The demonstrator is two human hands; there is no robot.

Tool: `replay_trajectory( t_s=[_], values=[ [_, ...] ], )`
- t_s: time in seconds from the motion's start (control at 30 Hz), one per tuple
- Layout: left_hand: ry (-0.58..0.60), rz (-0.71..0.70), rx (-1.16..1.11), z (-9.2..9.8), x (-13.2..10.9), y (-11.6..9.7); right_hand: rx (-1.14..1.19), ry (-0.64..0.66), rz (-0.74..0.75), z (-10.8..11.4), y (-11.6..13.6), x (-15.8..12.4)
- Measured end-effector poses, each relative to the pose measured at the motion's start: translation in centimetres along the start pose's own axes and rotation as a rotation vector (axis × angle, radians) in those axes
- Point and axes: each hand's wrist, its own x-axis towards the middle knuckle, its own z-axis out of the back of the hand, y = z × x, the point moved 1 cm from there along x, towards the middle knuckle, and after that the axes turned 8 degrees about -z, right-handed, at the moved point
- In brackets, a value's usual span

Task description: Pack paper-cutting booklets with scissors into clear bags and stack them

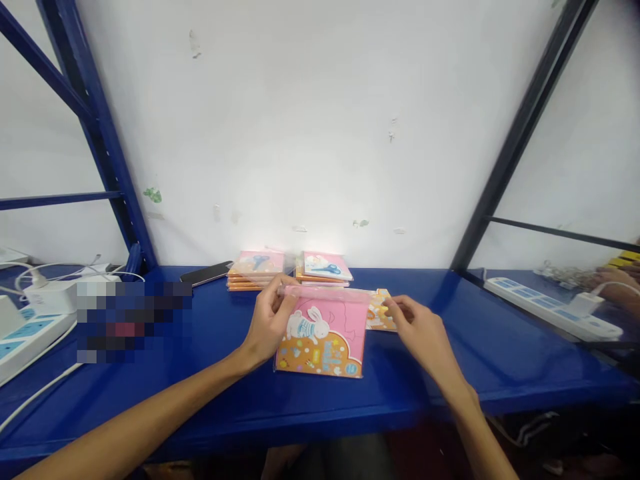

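Note:
A pink and orange craft packet (320, 343) with a white rabbit picture, in a clear plastic sleeve, tilts up above the front of the blue table. My left hand (273, 317) pinches its upper left corner. Along its top runs a clear plastic strip (330, 293). At the packet's right side, my right hand (423, 333) has thumb and fingertips drawn together; what they hold, if anything, I cannot make out. Beside those fingertips and partly behind the packet shows an orange patterned card or packet (381, 319).
Two stacks of similar packets, a left stack (256, 267) and a right stack (325, 267), show blue scissors on top. Around them are a dark phone (207, 272), power strips left (35, 340) and right (550, 308), the table (210, 380), and another person's hand (620, 287) far right.

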Motion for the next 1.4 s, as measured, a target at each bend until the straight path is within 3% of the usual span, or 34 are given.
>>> replay_trajectory(
  t_s=[0.07, 0.13, 0.27, 0.77, 0.9, 1.03, 1.23, 1.4],
  values=[
    [-0.002, 0.024, 0.004, 0.1, 0.2, 0.0, -0.335, 0.037, -0.030, -1.0, -0.5, 1.2],
    [0.001, 0.055, -0.006, 0.0, 0.3, 0.0, -0.479, 0.079, -0.028, -2.1, -0.7, 2.2],
    [-0.001, 0.077, -0.033, -0.1, 0.4, -0.1, -0.510, 0.122, -0.051, -3.3, -0.9, 3.2],
    [-0.045, 0.044, -0.051, -0.4, 0.4, -0.7, -0.535, 0.206, -0.129, -4.3, -0.7, 4.0],
    [-0.019, 0.089, -0.071, -0.3, 0.2, -0.5, -0.470, 0.159, -0.120, -2.7, -0.8, 4.5],
    [0.000, 0.096, -0.096, -0.2, 0.1, -0.7, -0.362, 0.050, -0.067, 0.7, 0.0, 3.7],
    [0.013, 0.113, -0.154, -0.2, 0.1, -0.9, 0.263, -0.035, 0.083, 5.5, 2.7, -0.6],
    [0.031, 0.123, -0.184, -0.1, 0.2, -1.1, 0.329, -0.028, 0.244, 6.6, 5.9, -3.5]
  ],
)
